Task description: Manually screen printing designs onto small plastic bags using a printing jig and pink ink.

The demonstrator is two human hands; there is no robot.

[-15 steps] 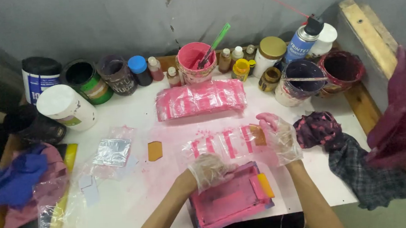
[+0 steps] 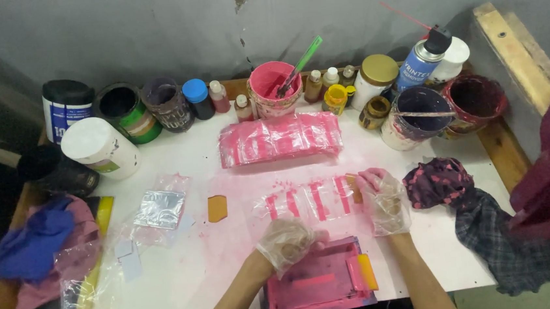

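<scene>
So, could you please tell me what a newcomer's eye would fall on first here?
Pink everywhere: a stack of pink-printed clear bags mid-table, a pink paint tub with a green stick behind it, and a pink screen frame at the near edge. The gloved left hand rests on the frame; the gloved right hand touches a striped clear sheet.

Left hand (image 2: pixel 286 240): gloved in thin clear plastic, palm down, fingers loosely curled, lying low and near the body.
Left forearm: bare, rose from the bottom edge and slanted up and to the right toward the wrist.
Right hand (image 2: pixel 383 199): gloved alike, reached farther forward than the left, palm down, fingers bent with the tips pointing up and to the left.
Right forearm: bare, rose from the bottom edge and slanted up and slightly left.
Spacing: the two hands lay near each other, not touching.
</scene>
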